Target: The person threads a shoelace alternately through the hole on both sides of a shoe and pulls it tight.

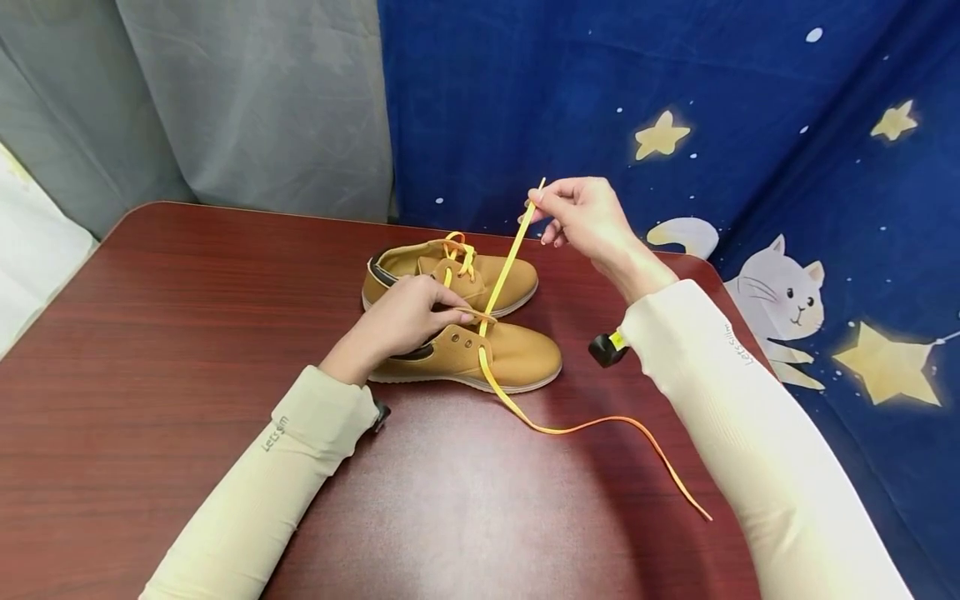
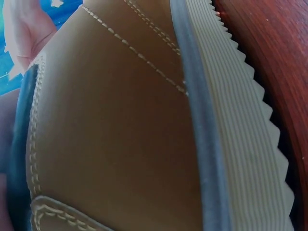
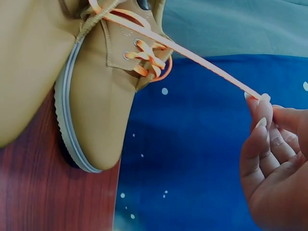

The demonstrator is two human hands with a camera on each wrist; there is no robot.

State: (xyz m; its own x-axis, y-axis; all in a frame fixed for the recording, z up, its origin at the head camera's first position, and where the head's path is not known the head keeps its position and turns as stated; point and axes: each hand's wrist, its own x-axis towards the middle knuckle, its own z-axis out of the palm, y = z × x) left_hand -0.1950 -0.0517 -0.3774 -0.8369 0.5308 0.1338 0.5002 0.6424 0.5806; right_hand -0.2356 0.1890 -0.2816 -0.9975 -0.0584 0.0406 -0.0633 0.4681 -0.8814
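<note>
A tan lace-up shoe [image 1: 525, 354] stands nearest me on the table, its toe pointing right. My left hand [image 1: 412, 318] reaches over its opening and pinches the upper edge of its far eyelet flap between thumb and fingers. Up and to the right, my right hand [image 1: 585, 218] pinches a yellow-orange shoelace [image 3: 207, 65] near its end. The lace runs taut from the front eyelets to those fingers. Its other half [image 1: 555, 431] comes out of the near-side front eyelet and curves loosely across the table. The left wrist view is filled by the shoe's side [image 2: 115, 106].
Behind stands the matching shoe [image 1: 517, 279], its lace [image 3: 151, 60] threaded and tied. Both shoes are on a reddish-brown wooden table [image 1: 187, 333]. A grey curtain [image 1: 277, 108] and a blue star-patterned curtain [image 1: 510, 100] hang beyond the table's back edge.
</note>
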